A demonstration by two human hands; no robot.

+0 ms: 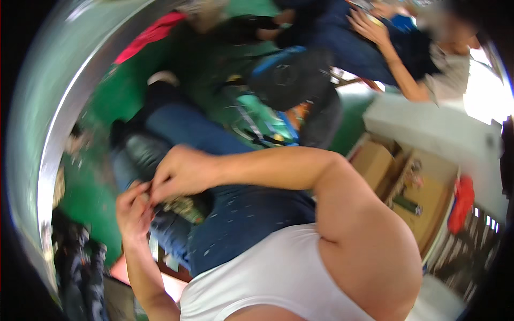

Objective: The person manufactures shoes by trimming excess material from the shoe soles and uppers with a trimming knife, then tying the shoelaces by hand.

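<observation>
My left hand (135,211) and my right hand (184,172) meet at the fingertips over my lap, on the left of the head view. The fingers of both are bent and pinched together. Anything between them is too small and blurred to make out. Beneath the hands, a dark, glossy thing (145,154) lies against my blue jeans (182,120). A mottled green-and-tan thing (184,209) shows just below my right wrist, partly covered.
A curved pale metal surface (64,117) borders the left side. Black bags (289,75) with blue trim stand ahead on the green floor (88,198). Another person's hand (369,27) is at upper right. An open cardboard box (375,166) and red cloth (461,203) are on the right.
</observation>
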